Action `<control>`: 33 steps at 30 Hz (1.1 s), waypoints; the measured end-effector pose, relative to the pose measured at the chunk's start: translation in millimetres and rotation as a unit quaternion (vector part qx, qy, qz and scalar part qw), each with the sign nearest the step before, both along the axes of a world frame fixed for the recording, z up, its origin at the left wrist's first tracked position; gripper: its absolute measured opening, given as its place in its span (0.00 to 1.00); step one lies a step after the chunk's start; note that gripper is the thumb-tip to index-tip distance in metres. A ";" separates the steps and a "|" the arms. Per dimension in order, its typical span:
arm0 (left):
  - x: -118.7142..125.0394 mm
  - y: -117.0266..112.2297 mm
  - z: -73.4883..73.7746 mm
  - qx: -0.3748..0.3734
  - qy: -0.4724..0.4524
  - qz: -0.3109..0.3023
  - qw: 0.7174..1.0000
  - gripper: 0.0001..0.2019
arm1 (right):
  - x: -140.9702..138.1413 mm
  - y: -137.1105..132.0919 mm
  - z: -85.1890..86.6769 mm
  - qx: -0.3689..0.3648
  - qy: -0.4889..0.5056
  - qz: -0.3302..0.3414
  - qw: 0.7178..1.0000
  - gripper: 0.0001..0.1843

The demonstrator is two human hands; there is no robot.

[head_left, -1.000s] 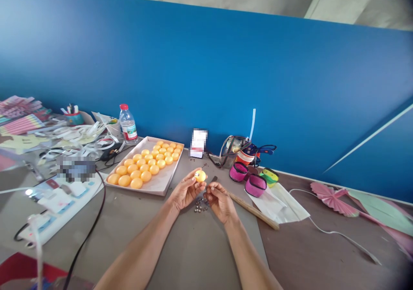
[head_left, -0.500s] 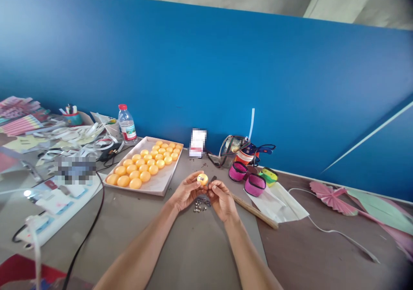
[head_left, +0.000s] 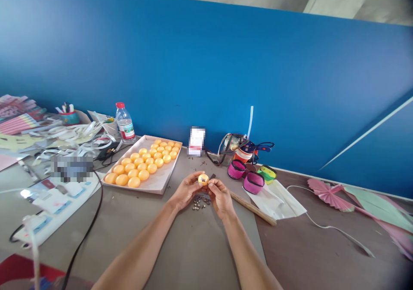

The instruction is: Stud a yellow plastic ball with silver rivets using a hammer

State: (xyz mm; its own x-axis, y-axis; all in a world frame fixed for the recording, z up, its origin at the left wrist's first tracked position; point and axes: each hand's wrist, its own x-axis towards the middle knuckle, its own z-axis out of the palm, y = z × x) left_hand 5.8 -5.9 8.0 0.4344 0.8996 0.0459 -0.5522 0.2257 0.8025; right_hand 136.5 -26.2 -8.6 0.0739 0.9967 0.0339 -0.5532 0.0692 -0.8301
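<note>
My left hand (head_left: 187, 190) holds an orange ping-pong ball (head_left: 203, 178) between thumb and fingers. A small dark and shiny patch shows on the ball's near face; what it is cannot be made out. My right hand (head_left: 220, 195) is closed in a pinch, fingertips at the ball's right edge; anything between them is hidden. Just below the hands, several small shiny metal pieces (head_left: 197, 204) lie in a loose pile on the table. A wooden stick (head_left: 254, 208) runs out from behind my right hand.
On the left stands a shallow tray (head_left: 161, 186) with rows of orange balls, beside a bottle (head_left: 125, 124) and a power strip (head_left: 48, 221). Magenta bands (head_left: 254, 182) and white sheets (head_left: 284, 204) lie to the right. A blue partition (head_left: 206, 66) rises behind.
My right hand has moved slightly left, its fingertips now at the ball's edge. The left hand still holds the ball. The view has shifted a little.
</note>
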 end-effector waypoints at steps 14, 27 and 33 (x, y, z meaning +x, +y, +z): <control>1.7 2.3 -11.2 0.050 0.085 0.052 0.994 0.22 | 2.0 0.0 -2.4 0.003 -0.025 0.002 1.000 0.08; 2.2 0.9 -12.0 0.077 0.128 0.058 0.987 0.22 | 1.8 -1.0 -1.5 -0.012 -0.092 -0.021 0.995 0.09; 3.4 1.0 -15.9 0.063 0.155 0.056 0.984 0.22 | 3.2 -0.8 -9.0 -0.047 -0.126 -0.035 0.990 0.07</control>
State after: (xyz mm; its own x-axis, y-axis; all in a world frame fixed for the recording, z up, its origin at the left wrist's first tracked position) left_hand 9.2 -4.8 -7.9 0.3432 0.9384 0.0405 -0.2917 0.0655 0.9543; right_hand 139.8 -27.0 -17.7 0.1448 0.9890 -0.0319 -0.3238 0.0169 -0.9460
